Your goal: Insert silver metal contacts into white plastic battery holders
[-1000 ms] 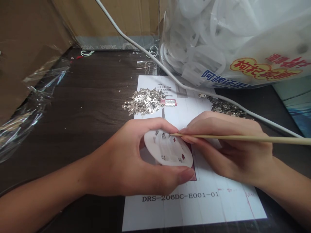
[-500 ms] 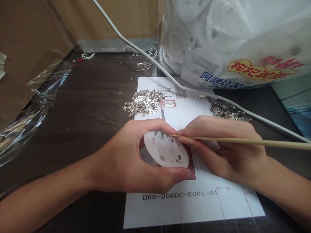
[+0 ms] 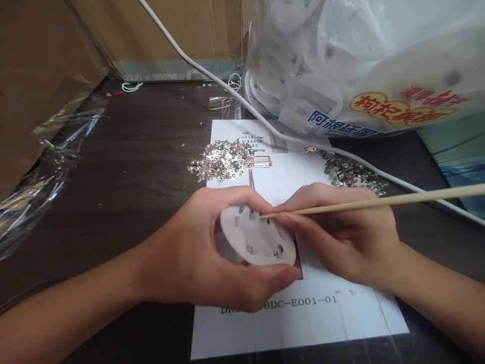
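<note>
My left hand is curled round a white round plastic part, thumb on its near rim and fingers behind the far rim. The part is tilted, and small metal pieces show in its slots. Between thumb and fingertips my right hand pinches a thin wooden stick. The stick's tip meets the upper part of the plastic piece, close to one metal piece; whether it touches the metal I cannot tell. Under both hands lies a printed paper sheet.
One pile of small metal terminals lies on the sheet's left edge, another pile of metal terminals on its right. A white cable crosses above. Behind stands a clear bag of white plastic parts. Cardboard borders the dark table.
The stick has swung so that its far end is higher, and my right hand has shifted slightly left. The plastic part has turned a little in my left hand. The whole view has shifted slightly.
</note>
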Demonstrator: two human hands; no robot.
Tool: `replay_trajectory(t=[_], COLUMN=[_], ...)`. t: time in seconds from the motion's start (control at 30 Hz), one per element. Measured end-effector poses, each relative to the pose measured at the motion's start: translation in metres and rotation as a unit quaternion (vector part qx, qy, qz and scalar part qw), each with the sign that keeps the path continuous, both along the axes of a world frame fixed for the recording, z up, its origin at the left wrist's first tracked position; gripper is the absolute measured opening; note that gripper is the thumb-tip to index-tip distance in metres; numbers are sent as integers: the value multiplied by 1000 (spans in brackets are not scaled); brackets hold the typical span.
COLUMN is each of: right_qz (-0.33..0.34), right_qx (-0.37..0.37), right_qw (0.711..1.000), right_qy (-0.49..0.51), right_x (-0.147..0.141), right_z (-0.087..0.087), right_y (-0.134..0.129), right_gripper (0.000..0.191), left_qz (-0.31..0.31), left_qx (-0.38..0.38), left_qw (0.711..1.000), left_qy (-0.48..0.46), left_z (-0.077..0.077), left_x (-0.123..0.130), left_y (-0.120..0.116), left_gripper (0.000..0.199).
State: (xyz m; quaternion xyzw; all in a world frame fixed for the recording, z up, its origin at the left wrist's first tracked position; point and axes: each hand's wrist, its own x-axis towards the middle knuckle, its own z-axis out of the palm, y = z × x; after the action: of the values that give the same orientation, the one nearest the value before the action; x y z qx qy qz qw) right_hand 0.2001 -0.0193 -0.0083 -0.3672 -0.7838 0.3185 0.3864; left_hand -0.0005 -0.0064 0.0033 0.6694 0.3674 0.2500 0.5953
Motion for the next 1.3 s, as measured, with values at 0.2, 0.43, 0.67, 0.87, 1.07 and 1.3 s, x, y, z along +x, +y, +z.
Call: replay_trajectory(t=[0.2, 0.43, 0.67, 0.87, 1.07, 1.3], right_qz=[-41, -17, 34, 3, -22, -55], right_qx=[-19, -13, -108, -76, -77, -58], right_qw=[999, 999, 990, 996, 996, 996], right_qy=[21, 25, 82, 56, 50, 27], right_x=[1, 2, 1, 1, 0, -1], right_z=[3, 2, 1, 1, 1, 1], right_y=[0, 1, -1, -1, -2, -4], right_gripper=[9, 9, 7, 6, 6, 6], left_qz=[6, 25, 9, 12, 8, 9], left_qx=[-5, 3, 33, 56, 39, 12], left_qw=[1000, 1000, 999, 998, 999, 1000], left_qy=[24, 18, 36, 41, 12, 5], left_z=[4, 5, 6, 6, 4, 4], left_x=[-1, -1, -1, 0, 0, 0], left_y=[-1, -2, 2, 2, -2, -1], left_gripper=[33, 28, 26, 25, 27, 25])
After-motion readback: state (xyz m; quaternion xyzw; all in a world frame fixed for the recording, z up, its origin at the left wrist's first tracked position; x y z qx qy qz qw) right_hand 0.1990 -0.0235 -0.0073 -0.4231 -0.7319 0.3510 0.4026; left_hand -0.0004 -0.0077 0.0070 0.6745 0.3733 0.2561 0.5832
